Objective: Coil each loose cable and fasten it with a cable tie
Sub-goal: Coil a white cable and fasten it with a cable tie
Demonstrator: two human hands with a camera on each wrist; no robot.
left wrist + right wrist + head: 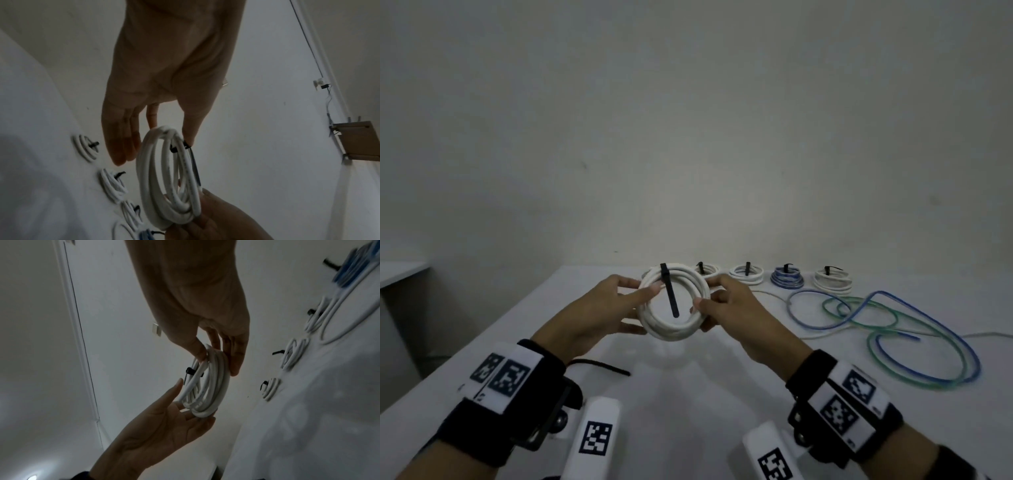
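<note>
A white cable coil (673, 329) (164, 186) (207, 386) hangs above the white table (688, 394), held upright between both hands. A black cable tie (670, 294) (194, 164) is wrapped round its top, and the tie's tail hangs down across the opening. My right hand (722, 305) (216, 353) pinches the coil's right side between thumb and fingers. My left hand (626, 303) (156, 138) has straight fingers: its thumb touches the coil near the tie, and its fingers lie behind and under the left side.
Several tied coils (746, 274) stand in a row along the back of the table, one of them blue and white (787, 277). Loose blue, green and white cables (893, 329) sprawl at the right. A spare black tie (602, 366) lies near my left wrist.
</note>
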